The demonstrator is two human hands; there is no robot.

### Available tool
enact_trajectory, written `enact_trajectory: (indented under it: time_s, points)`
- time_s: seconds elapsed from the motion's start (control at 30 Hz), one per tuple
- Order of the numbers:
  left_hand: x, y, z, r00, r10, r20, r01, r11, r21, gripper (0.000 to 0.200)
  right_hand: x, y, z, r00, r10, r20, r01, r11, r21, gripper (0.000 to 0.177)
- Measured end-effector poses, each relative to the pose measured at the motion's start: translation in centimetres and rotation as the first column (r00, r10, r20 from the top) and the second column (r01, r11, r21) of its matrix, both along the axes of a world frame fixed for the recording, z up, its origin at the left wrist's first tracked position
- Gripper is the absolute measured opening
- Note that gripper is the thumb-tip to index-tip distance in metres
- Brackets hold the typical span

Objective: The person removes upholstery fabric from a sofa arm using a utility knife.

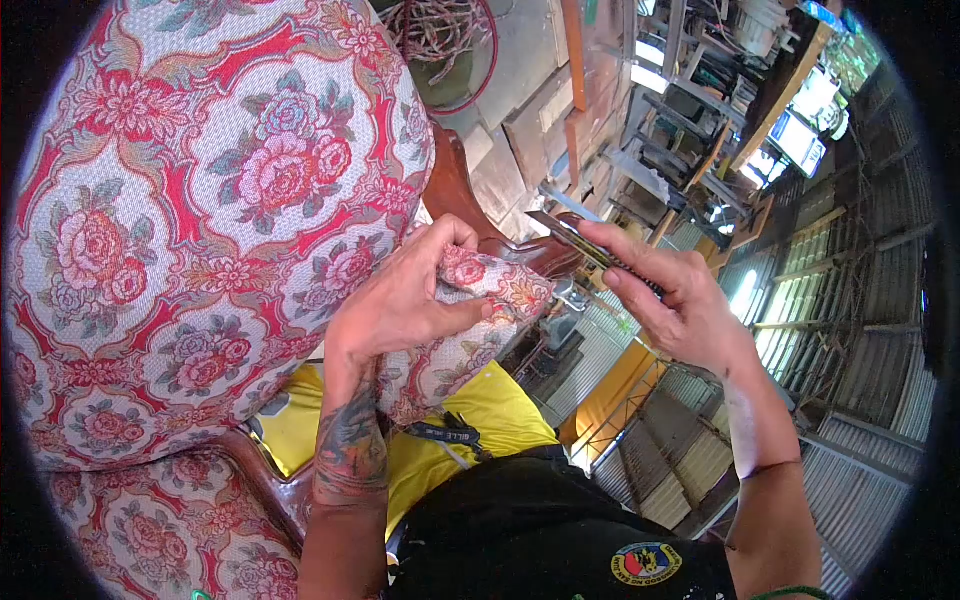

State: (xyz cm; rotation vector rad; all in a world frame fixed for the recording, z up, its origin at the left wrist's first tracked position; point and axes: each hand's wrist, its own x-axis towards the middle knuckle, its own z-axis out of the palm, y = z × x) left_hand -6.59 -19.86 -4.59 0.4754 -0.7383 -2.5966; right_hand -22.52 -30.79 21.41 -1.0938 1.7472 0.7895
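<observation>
My left hand is closed on a loose flap of floral fabric, its thumb pressed on top. The flap hangs down below the hand toward my lap. In my right hand is a utility knife, its blade pointing up and left, apart from the fabric. Beside my left hand stands a chair upholstered in red and white floral cloth, with a brown polished wood frame showing along its edge.
Yellow cloth lies across my lap, with a dark strap on it. A red-rimmed round container holding strips of material stands on the floor at the top. Shelving with clutter and corrugated metal walls are to the right.
</observation>
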Motion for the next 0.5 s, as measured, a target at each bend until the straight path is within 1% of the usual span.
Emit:
enact_trajectory:
  time_s: [0.07, 0.13, 0.2, 0.23, 0.27, 0.3, 0.33, 0.37, 0.4, 0.43, 0.47, 0.5]
  points:
    - [0.3, -0.5, 0.3, 0.997, -0.063, 0.049, 0.066, 0.996, -0.063, 0.055, -0.1, -0.1, 0.1, 1.0, 0.007, 0.003, -0.007, 1.0, -0.012, 0.049]
    - [0.4, -0.7, 0.5, 0.995, -0.064, 0.073, 0.07, 0.994, -0.089, 0.055, -0.3, -0.3, 0.2, 1.0, 0.017, 0.003, -0.017, 1.0, -0.023, 0.049]
    - [0.5, -0.9, 0.7, 0.993, -0.067, 0.098, 0.077, 0.991, -0.111, 0.055, -0.4, -0.5, 0.3, 0.997, 0.048, 0.068, -0.046, 0.999, -0.022, 0.05]
    - [0.5, -1.0, 0.8, 0.999, -0.009, 0.052, 0.011, 0.999, -0.044, 0.05, -0.2, -0.8, 0.4, 0.996, 0.051, 0.068, -0.049, 0.999, -0.02, 0.05]
    - [0.4, -1.1, 0.9, 0.999, 0.053, 0.012, -0.053, 0.998, 0.026, 0.044, 0.2, -1.4, 0.4, 0.997, 0.052, 0.063, -0.055, 0.997, 0.047, 0.049]
    - [0.2, -1.0, 0.8, 0.998, 0.058, 0.015, -0.058, 0.998, 0.028, 0.044, 0.5, -1.8, 0.5, 0.997, 0.054, 0.058, -0.061, 0.991, 0.116, 0.049]
    - [-0.2, -0.8, 0.5, 0.997, 0.059, 0.05, -0.059, 0.998, -0.005, 0.036, 0.8, -2.0, 0.4, 0.997, 0.057, 0.061, -0.063, 0.991, 0.119, 0.049]
    - [-0.5, -0.5, 0.2, 0.994, 0.062, 0.086, -0.059, 0.998, -0.038, 0.031, 1.2, -2.1, 0.2, 0.991, 0.092, 0.093, -0.104, 0.985, 0.137, 0.051]
    - [-0.8, -0.1, 0.0, 0.994, 0.067, 0.09, -0.064, 0.997, -0.035, 0.031, 1.5, -2.2, 0.0, 0.984, 0.128, 0.125, -0.147, 0.977, 0.153, 0.052]
    - [-1.1, 0.1, -0.1, 0.99, 0.109, 0.089, -0.109, 0.994, -0.008, 0.027, 1.6, -2.0, 0.0, 0.983, 0.134, 0.127, -0.153, 0.976, 0.156, 0.052]
    - [-1.3, 0.3, -0.1, 0.984, 0.152, 0.088, -0.154, 0.988, 0.018, 0.023, 1.6, -1.6, -0.1, 0.965, 0.209, 0.156, -0.234, 0.958, 0.165, 0.055]
    - [-1.4, 0.4, -0.2, 0.983, 0.16, 0.089, -0.162, 0.986, 0.022, 0.023, 1.7, -1.3, -0.1, 0.942, 0.282, 0.185, -0.313, 0.934, 0.173, 0.057]
